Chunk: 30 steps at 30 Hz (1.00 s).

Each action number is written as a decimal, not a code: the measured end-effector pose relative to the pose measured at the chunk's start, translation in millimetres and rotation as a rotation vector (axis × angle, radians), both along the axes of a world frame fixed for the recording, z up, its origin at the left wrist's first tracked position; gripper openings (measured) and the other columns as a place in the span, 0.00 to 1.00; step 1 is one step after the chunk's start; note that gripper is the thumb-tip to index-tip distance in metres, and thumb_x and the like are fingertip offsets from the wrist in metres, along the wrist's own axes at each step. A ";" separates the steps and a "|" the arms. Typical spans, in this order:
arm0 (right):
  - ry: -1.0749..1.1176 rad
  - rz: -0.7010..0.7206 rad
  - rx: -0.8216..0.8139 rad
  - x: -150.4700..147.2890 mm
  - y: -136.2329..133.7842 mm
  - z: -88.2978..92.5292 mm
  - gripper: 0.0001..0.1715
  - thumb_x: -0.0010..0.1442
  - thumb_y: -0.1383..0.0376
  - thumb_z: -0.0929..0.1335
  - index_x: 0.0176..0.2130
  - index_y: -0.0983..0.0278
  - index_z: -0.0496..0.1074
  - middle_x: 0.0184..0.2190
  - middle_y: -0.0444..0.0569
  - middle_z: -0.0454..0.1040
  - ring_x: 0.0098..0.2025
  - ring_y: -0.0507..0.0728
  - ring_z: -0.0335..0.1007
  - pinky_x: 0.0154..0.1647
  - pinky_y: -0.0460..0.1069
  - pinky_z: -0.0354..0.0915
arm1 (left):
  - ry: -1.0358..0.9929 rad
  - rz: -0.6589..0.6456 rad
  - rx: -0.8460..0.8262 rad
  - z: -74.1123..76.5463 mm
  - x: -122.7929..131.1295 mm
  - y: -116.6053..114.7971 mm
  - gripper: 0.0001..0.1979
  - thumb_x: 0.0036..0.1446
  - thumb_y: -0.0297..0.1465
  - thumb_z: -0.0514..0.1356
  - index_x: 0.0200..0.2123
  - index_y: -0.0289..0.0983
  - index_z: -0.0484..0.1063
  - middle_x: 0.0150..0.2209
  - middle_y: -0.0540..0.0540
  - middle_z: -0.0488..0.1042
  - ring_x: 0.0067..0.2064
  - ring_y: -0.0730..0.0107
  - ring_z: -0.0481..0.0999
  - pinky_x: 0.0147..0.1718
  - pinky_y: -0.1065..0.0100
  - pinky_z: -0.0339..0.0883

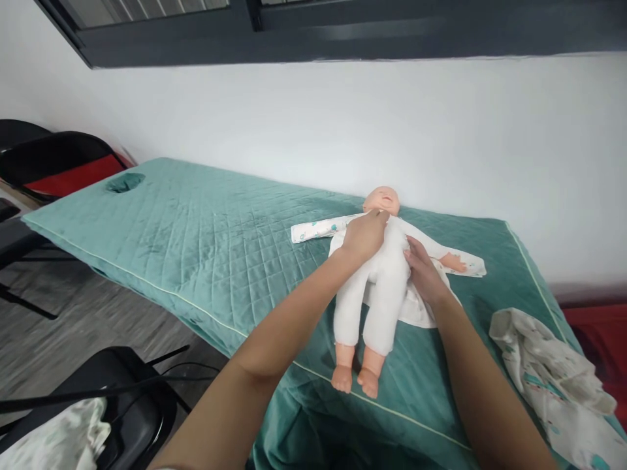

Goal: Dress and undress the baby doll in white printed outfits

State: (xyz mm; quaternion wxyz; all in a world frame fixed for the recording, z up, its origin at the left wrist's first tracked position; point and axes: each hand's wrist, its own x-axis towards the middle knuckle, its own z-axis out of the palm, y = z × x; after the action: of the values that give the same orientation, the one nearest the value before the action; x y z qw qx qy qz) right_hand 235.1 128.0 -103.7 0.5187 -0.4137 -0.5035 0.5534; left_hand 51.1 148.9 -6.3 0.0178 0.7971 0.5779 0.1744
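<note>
A baby doll (379, 297) with a white cloth body lies on its back, its feet toward me. Under it is spread a white printed garment (421, 310). One doll hand shows at the right sleeve; the left sleeve lies flat, and no doll hand shows there. My left hand (366, 234) rests on the doll's upper chest below the chin, fingers bent and closed; what they pinch is too small to make out. Against the doll's right-hand side in view, my right hand (424, 271) touches the body with its fingers apart.
A green quilted cover (220, 235) lies over the bed, which has a hole at the far left. Crumpled printed clothing (553, 385) lies at the right. Black chairs (122, 391) stand at the left, one with cloth (63, 440) on it. A white wall (318, 124) runs behind.
</note>
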 end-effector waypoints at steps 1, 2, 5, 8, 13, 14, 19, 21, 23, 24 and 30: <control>-0.005 0.002 -0.007 0.1 0.6 -1.6 0.32 0.56 0.49 0.73 0.57 0.50 0.68 0.66 0.45 0.66 0.67 0.63 0.63 0.63 0.56 0.66 | 0.038 0.000 -0.004 2.0 4.2 -4.3 0.16 0.68 0.26 0.47 0.52 0.36 0.70 0.50 0.40 0.76 0.45 0.60 0.80 0.38 0.65 0.67; -0.007 0.005 -0.011 0.2 1.1 -2.8 0.32 0.57 0.49 0.73 0.58 0.50 0.68 0.66 0.44 0.65 0.67 0.63 0.62 0.64 0.56 0.65 | 0.071 0.008 -0.012 3.9 8.4 -8.8 0.16 0.67 0.24 0.47 0.52 0.35 0.70 0.49 0.39 0.76 0.44 0.59 0.80 0.37 0.64 0.67; 0.004 0.023 -0.005 0.6 1.9 -3.6 0.29 0.58 0.50 0.73 0.57 0.48 0.68 0.66 0.41 0.66 0.68 0.61 0.61 0.67 0.57 0.64 | 0.123 0.060 -0.043 7.6 18.7 -25.1 0.16 0.66 0.22 0.48 0.52 0.32 0.69 0.45 0.37 0.77 0.44 0.57 0.81 0.36 0.64 0.68; 0.013 0.020 0.001 1.6 1.7 -2.6 0.28 0.58 0.50 0.73 0.56 0.49 0.68 0.65 0.41 0.67 0.68 0.61 0.62 0.69 0.58 0.61 | 0.100 0.050 -0.049 4.7 22.5 -49.4 0.13 0.68 0.25 0.48 0.49 0.33 0.70 0.42 0.39 0.78 0.42 0.58 0.82 0.35 0.64 0.69; -0.010 0.031 0.020 4.5 1.4 -2.4 0.28 0.58 0.51 0.73 0.57 0.49 0.68 0.63 0.42 0.69 0.67 0.61 0.64 0.68 0.59 0.61 | -0.034 -0.126 0.035 -10.5 9.9 -97.5 0.16 0.71 0.34 0.48 0.57 0.40 0.66 0.46 0.45 0.76 0.42 0.62 0.79 0.35 0.63 0.69; -0.015 0.029 0.021 4.9 1.5 -2.8 0.28 0.58 0.51 0.73 0.56 0.49 0.68 0.64 0.42 0.69 0.67 0.61 0.64 0.68 0.59 0.62 | -0.057 -0.118 0.059 -14.0 4.3 -104.7 0.16 0.71 0.34 0.47 0.57 0.41 0.66 0.46 0.45 0.76 0.44 0.63 0.78 0.38 0.63 0.70; -0.052 0.001 0.031 7.0 3.6 -7.5 0.29 0.58 0.50 0.73 0.57 0.48 0.69 0.64 0.41 0.69 0.67 0.61 0.63 0.67 0.60 0.64 | -0.231 0.073 0.191 -35.9 -33.2 -126.2 0.17 0.70 0.38 0.51 0.57 0.40 0.68 0.51 0.41 0.72 0.51 0.58 0.71 0.52 0.57 0.68; -0.069 -0.006 0.031 7.8 4.8 -9.6 0.30 0.58 0.49 0.73 0.58 0.48 0.68 0.64 0.41 0.69 0.67 0.61 0.63 0.67 0.60 0.64 | -0.303 0.097 0.183 -46.4 -46.6 -132.0 0.18 0.68 0.38 0.55 0.57 0.39 0.67 0.52 0.41 0.71 0.52 0.58 0.70 0.52 0.57 0.68; -0.063 -0.001 0.033 8.2 5.5 -10.7 0.30 0.58 0.50 0.73 0.58 0.48 0.68 0.64 0.41 0.69 0.68 0.61 0.62 0.68 0.60 0.62 | -0.329 0.089 0.150 -55.8 -55.1 -135.5 0.17 0.67 0.34 0.56 0.57 0.40 0.67 0.52 0.41 0.70 0.52 0.58 0.70 0.52 0.57 0.68; -0.056 0.004 0.038 8.2 5.6 -10.8 0.29 0.58 0.50 0.73 0.58 0.48 0.68 0.65 0.40 0.68 0.68 0.61 0.62 0.69 0.60 0.61 | -0.330 0.088 0.136 -59.5 -57.5 -135.8 0.16 0.67 0.32 0.56 0.57 0.40 0.68 0.52 0.41 0.70 0.52 0.58 0.70 0.52 0.57 0.68; -0.076 0.003 0.051 8.1 4.7 -10.4 0.29 0.59 0.50 0.72 0.58 0.47 0.68 0.65 0.40 0.68 0.69 0.60 0.60 0.70 0.59 0.59 | -0.218 0.071 0.172 -66.4 -57.2 -121.7 0.13 0.69 0.28 0.51 0.51 0.40 0.73 0.46 0.43 0.74 0.48 0.60 0.71 0.48 0.59 0.68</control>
State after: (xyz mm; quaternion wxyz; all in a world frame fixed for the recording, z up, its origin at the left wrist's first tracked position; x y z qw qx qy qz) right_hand 243.2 132.7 -114.1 0.5085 -0.4205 -0.5374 0.5251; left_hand -6.0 27.2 -72.8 0.0061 0.7510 0.5833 0.3095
